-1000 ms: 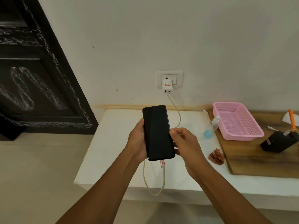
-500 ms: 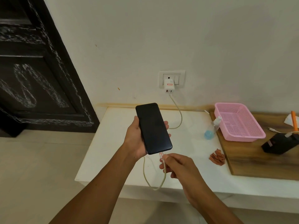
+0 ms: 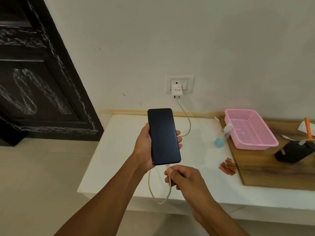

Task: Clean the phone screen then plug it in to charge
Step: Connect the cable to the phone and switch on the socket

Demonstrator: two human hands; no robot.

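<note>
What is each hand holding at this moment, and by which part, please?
The left hand grips the phone by its long side edges; the right hand pinches the charging cable just behind its plug.

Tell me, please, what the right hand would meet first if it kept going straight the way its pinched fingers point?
Most likely the bottom edge of the phone: the right hand pinches the cable plug just below it, pointing up at the port. Whether they already touch is unclear.

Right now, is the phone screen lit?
No, the phone screen is dark, held in the left hand while the right hand pinches the cable plug at its bottom edge.
</note>
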